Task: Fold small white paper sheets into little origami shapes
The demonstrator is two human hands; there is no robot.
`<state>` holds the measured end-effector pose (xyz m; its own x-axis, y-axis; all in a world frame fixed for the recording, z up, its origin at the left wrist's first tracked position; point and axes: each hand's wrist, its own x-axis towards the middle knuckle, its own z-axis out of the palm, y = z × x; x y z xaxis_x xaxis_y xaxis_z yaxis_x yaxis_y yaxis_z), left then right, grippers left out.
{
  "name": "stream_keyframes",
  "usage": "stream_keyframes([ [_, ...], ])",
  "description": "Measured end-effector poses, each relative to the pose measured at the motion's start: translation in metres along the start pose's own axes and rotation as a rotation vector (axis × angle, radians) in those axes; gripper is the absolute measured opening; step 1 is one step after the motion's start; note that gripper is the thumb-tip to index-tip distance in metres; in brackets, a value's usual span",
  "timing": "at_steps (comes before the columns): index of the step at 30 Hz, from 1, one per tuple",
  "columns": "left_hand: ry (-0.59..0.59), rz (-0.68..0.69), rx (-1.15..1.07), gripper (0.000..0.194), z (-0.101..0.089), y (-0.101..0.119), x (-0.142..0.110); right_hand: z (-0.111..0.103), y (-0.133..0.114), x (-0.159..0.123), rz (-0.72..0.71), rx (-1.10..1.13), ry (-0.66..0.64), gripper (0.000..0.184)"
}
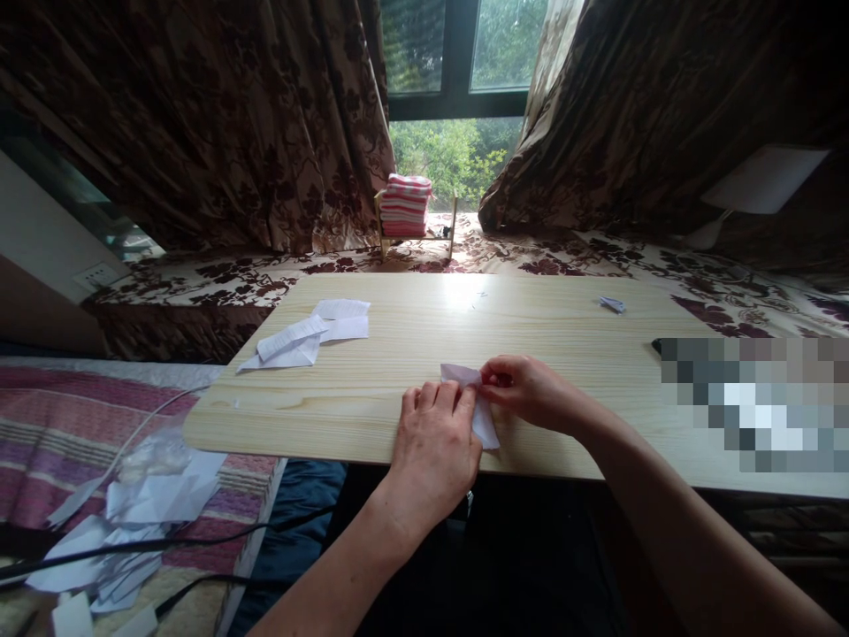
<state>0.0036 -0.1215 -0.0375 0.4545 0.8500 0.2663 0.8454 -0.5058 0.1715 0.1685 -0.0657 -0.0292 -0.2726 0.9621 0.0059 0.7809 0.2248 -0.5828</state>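
Observation:
A small sheet of white paper (486,426) lies near the front edge of the wooden table (557,323), partly covered by my hands. My left hand (438,433) rests flat over it, fingers stretched out and pressing it against the tabletop. At the paper's right edge my right hand (523,389) is closed, thumb and index finger pinching the paper beside my left index fingertip. Whether the paper is creased beneath my left palm is hidden.
Several white paper strips (292,343) lie at the table's left. A small folded paper piece (611,305) sits at the back right, and a pixelated area covers the right end. Papers and cables (218,535) are on the bed at left. Folded striped towels (406,205) stand by the window.

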Motion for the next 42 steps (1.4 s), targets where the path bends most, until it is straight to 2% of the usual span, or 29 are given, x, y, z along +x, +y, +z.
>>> stream_keyframes([
  [13,-0.012,0.011,0.003,0.037,-0.004,-0.001,0.006,-0.001,0.006,0.007,0.009,0.032,-0.023,0.019],
  [19,0.117,-0.071,-0.075,0.031,-0.014,-0.024,0.034,0.003,0.002,0.003,0.01,-0.011,0.029,0.012],
  [24,0.014,-0.022,-0.146,0.018,-0.008,-0.033,0.054,0.004,-0.005,-0.002,0.054,-0.09,0.089,0.012],
  [28,0.036,-0.083,-0.197,0.019,-0.001,-0.034,0.052,0.008,-0.011,-0.013,0.094,-0.155,0.152,0.012],
  [33,0.01,-0.161,-0.315,0.018,-0.002,-0.035,0.051,0.016,-0.016,-0.022,0.117,-0.145,0.23,0.013],
  [42,-0.037,-0.178,-0.36,0.019,-0.004,-0.037,0.055,0.026,-0.012,-0.025,0.088,-0.079,0.306,0.011],
])
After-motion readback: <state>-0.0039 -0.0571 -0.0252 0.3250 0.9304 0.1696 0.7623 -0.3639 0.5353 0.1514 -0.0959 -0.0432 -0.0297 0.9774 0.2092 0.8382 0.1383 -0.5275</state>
